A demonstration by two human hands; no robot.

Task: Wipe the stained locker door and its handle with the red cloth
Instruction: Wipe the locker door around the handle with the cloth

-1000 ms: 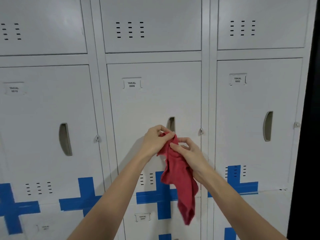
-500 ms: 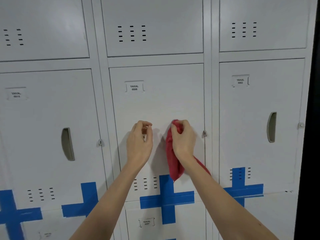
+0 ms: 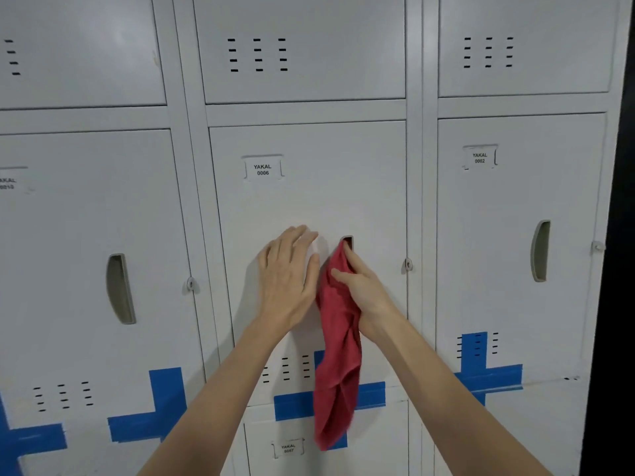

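The middle locker door (image 3: pixel 309 201), pale grey and labelled YAKAL 0006, faces me. Only the top of its recessed handle (image 3: pixel 348 240) shows above the cloth. My right hand (image 3: pixel 364 290) grips the red cloth (image 3: pixel 338 355) and presses its upper end against the handle; the rest of the cloth hangs down over the blue tape cross. My left hand (image 3: pixel 288 276) lies flat on the door just left of the handle, fingers spread and pointing up, holding nothing.
Neighbouring lockers stand at the left (image 3: pixel 86 235) and right (image 3: pixel 515 235), each with a grey recessed handle. Blue tape crosses (image 3: pixel 161 417) mark the lower doors. A dark gap (image 3: pixel 622 235) runs along the right edge of the locker bank.
My left hand has let go of the cloth, opened and flattened against the door. My right hand has carried the cloth up to the handle. The view has moved closer to the lockers.
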